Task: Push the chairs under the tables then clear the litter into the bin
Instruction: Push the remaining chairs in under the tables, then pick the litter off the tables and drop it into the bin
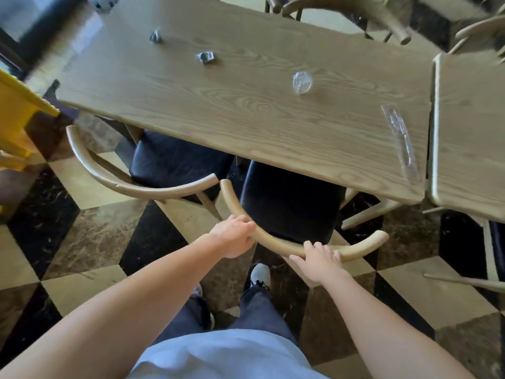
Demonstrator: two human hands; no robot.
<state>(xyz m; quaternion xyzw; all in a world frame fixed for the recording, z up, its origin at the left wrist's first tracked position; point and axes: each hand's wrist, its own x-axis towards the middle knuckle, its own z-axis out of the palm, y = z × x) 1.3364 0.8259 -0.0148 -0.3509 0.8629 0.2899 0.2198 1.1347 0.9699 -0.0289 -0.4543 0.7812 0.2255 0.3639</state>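
Observation:
A chair with a curved wooden back rail (pixel 276 244) and black seat (pixel 289 201) stands partly under the long wooden table (pixel 246 113). My left hand (pixel 236 236) grips the rail's left part. My right hand (pixel 318 259) rests on the rail's right part with fingers over its top. On the table lie two crumpled grey papers (pixel 205 57) (pixel 155 36), a clear plastic lid (pixel 302 82) and a clear plastic wrapper (pixel 401 140).
A second chair (pixel 131 184) with a black seat sits under the table to the left, its rail end close to my chair's. Another table (pixel 470 132) adjoins on the right. More chairs (pixel 355 12) stand beyond. A yellow object (pixel 19 110) is at left. The floor is chequered tile.

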